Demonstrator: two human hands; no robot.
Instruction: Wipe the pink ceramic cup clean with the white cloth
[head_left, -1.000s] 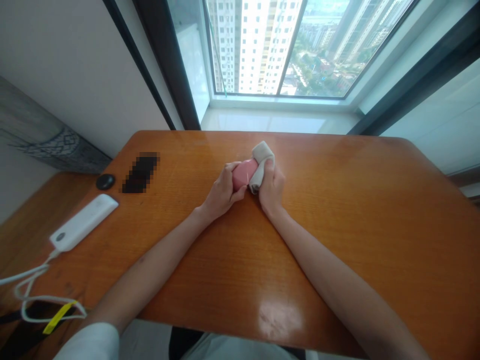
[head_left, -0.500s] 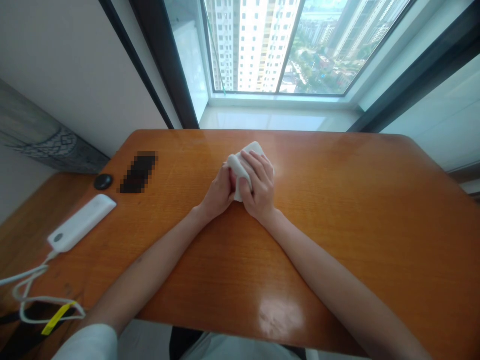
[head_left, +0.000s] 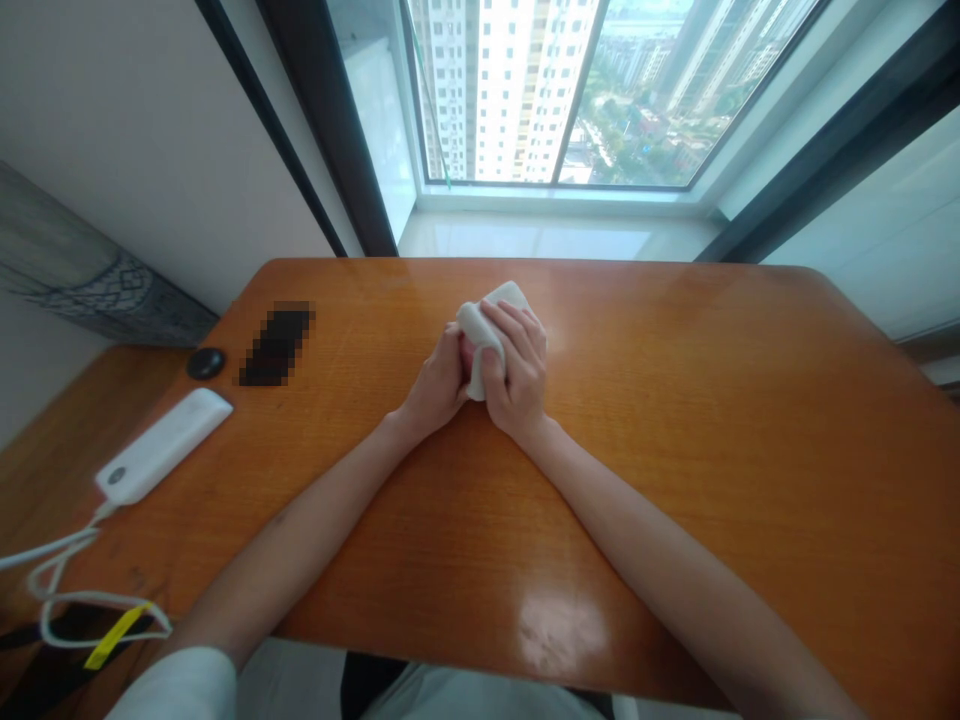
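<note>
A white cloth (head_left: 480, 325) is bunched between my two hands above the middle of the wooden table (head_left: 720, 430). My right hand (head_left: 519, 368) presses it from the right, fingers curled over its top and thumb on the near side. From the left, my left hand (head_left: 441, 378) is closed against the cloth, its fingertips tucked behind the white folds. Whether anything else is wrapped inside the cloth is hidden.
Along the table's left side lie a white power strip (head_left: 165, 445) with a looped white cable (head_left: 56, 590), a round black object (head_left: 206, 363) and a pixelated dark rectangle (head_left: 276, 345). A yellow tag (head_left: 118, 635) sits at the lower left. Behind the table is a window (head_left: 555, 90).
Almost nothing differs. My right hand has shifted very slightly over the cloth, and both hands keep their hold.
</note>
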